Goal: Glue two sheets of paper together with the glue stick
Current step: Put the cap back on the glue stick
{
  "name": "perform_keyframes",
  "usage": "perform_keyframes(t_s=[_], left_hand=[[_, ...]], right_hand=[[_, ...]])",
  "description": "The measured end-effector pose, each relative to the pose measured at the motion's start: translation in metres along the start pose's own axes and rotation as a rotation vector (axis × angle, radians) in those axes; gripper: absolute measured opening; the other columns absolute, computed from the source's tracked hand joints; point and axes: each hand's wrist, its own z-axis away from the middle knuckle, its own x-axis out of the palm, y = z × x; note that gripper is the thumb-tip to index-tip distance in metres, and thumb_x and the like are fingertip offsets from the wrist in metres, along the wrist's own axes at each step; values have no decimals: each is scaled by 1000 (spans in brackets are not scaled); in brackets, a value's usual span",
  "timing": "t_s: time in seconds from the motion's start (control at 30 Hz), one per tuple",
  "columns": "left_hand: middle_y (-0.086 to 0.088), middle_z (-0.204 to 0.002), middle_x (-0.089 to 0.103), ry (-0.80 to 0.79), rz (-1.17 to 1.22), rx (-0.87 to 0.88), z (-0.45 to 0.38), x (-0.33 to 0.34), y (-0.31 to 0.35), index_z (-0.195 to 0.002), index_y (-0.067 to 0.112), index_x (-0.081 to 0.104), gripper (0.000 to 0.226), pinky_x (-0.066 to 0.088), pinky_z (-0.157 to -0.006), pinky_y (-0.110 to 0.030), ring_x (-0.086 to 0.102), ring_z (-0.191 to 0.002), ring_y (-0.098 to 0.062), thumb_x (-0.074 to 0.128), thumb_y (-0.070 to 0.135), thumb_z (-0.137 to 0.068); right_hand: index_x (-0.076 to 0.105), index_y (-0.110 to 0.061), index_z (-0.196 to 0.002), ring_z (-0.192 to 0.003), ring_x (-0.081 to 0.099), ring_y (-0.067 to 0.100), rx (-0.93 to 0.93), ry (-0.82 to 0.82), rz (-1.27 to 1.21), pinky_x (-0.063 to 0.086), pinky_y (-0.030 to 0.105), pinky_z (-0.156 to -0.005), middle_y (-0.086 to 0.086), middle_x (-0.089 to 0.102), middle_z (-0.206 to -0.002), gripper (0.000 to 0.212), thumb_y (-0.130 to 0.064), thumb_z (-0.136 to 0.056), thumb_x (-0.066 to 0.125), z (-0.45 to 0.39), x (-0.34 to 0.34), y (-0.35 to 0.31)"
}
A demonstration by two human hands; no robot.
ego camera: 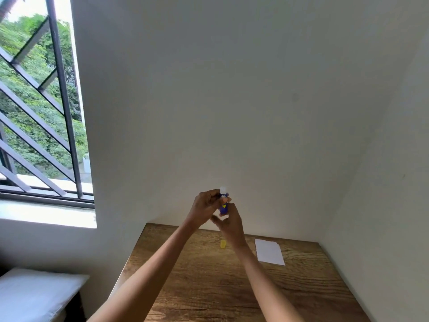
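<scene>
A blue glue stick stands upright in the air above the far edge of the wooden table, its white glue tip exposed at the top. My left hand grips its upper body with curled fingers. My right hand holds its lower end from below. The yellow cap lies on the table under my hands. White paper lies flat on the table to the right; whether it is one sheet or two stacked I cannot tell.
A plain white wall rises right behind the table and along its right side. A barred window is at the left, with a white cushion on a low stand beneath it.
</scene>
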Motion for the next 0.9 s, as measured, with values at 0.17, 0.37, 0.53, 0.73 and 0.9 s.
perform_keyframes(t_s=[0.17, 0.37, 0.53, 0.73, 0.9], left_hand=[[-9, -91, 73, -17, -18, -13, -2, -14, -1, -88, 14, 68, 8, 54, -88, -42, 70, -92, -21, 60, 10, -89], [0, -85, 75, 78, 31, 21, 7, -15, 10, -82, 24, 68, 13, 55, -79, -26, 71, -86, -11, 63, 13, -88], [-1, -80, 76, 63, -42, 66, 16, -28, 15, -78, 26, 68, 13, 55, -71, -24, 72, -79, -11, 63, 17, -88], [-4, -91, 75, 21, 23, 46, 26, -53, 25, -91, 20, 69, 9, 53, -80, -21, 71, -87, -10, 62, 15, -88], [0, -89, 75, 138, 89, 36, 43, -45, 32, -84, 35, 70, 13, 56, -82, -36, 71, -88, -13, 66, 23, -85]], right_hand=[[62, -16, -101, -88, 57, 14, 80, -284, -62, 42, 21, -74, -2, 62, -96, 20, -32, -93, 52, -6, -15, -8], [53, -26, -74, -67, 46, 2, -25, 189, 293, 36, 23, -58, -15, 48, -68, 26, -45, -74, 70, -1, -1, -27], [52, -20, -79, -71, 48, 8, -23, 70, 147, 36, 19, -61, -5, 51, -76, 24, -38, -80, 67, 6, 11, -34], [62, -19, -105, -91, 55, 7, -88, -157, 160, 41, 22, -76, -8, 58, -95, 19, -31, -94, 51, 14, 5, -48], [61, -23, -89, -76, 52, 2, -76, 277, 209, 39, 16, -63, -12, 55, -80, 21, -42, -82, 65, 34, 30, -59]])
